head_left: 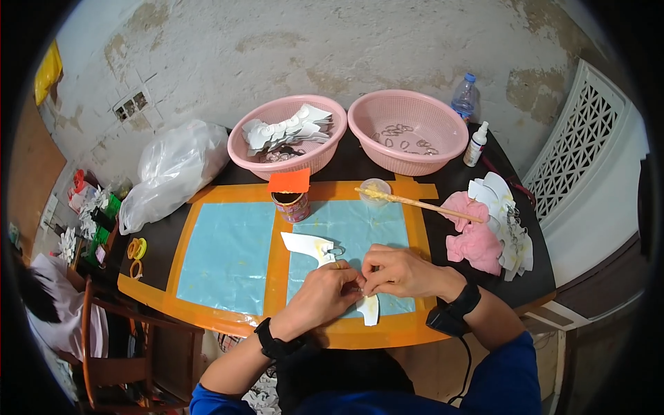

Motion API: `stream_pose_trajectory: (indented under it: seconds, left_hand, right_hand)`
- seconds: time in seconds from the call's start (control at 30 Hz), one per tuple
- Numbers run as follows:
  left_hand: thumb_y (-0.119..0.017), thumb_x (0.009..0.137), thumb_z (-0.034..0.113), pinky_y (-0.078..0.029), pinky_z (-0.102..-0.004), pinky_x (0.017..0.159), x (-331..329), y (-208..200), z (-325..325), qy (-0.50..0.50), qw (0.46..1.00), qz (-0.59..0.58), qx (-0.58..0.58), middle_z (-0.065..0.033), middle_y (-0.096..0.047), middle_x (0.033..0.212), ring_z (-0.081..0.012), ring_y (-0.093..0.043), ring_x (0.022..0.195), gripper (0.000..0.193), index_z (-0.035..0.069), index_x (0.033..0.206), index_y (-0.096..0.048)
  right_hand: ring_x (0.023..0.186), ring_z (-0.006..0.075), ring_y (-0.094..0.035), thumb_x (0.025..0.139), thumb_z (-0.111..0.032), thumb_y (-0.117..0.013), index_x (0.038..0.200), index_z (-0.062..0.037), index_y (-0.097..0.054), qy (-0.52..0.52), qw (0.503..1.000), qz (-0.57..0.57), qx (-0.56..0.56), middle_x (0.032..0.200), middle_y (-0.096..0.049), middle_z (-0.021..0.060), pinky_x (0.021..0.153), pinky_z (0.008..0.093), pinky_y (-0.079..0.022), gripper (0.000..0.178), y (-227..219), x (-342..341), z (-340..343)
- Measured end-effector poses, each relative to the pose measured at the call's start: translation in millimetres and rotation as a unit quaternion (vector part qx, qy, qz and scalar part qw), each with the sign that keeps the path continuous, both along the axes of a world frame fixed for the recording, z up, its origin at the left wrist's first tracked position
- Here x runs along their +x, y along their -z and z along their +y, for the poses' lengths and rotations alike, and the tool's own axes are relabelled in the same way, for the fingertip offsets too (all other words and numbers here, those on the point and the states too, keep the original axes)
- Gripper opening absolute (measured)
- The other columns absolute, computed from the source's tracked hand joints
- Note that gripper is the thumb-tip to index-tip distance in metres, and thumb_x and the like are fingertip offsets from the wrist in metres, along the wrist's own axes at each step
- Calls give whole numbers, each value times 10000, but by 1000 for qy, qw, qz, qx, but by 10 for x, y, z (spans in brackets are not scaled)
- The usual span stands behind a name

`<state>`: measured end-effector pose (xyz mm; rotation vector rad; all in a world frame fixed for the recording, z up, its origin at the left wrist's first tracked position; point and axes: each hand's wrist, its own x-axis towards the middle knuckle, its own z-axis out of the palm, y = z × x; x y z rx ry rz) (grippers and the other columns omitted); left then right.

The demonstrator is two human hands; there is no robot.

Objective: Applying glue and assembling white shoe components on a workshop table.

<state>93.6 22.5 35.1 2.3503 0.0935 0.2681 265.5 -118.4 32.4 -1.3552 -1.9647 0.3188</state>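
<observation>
The work table (173,228) carries a blue mat taped in orange, apparently to protect the surface from glue. Two pink baskets (408,131) stand at the far edge, within reach, one holding white cut-outs, the other small metal rings. A tin (292,205) and a small cup with a stick (415,203) sit just beyond the work. The white cut-out piece (311,247) lies flat on the mat; the left hand (319,294) presses it down while the right hand (398,271) pinches something small at its edge, fingertips together.
</observation>
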Motion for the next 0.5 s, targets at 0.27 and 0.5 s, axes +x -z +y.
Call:
stream_pose_trajectory:
  seconds: [0.27,0.5]
  left_hand:
    - [-731,795,92,-527,-376,718,69,-118,36,28,998,63,8,-132,-659,875,-318,-663,797,146,31,921,-689]
    - [-741,824,80,-525,-327,711,89,-170,138,69,992,89,-59,-106,-655,877,-248,-672,790,128,43,942,-712]
  right_hand:
    - [886,210,-569,782,-110,-752,819,-82,-732,-10,999,27,-36,876,-564,28,742,332,-484,50,5,34,-25]
    - [899,225,-543,847,-162,-720,913,-114,-766,-41,997,-16,-62,884,-563,30,749,344,-446,93,-91,152,-119]
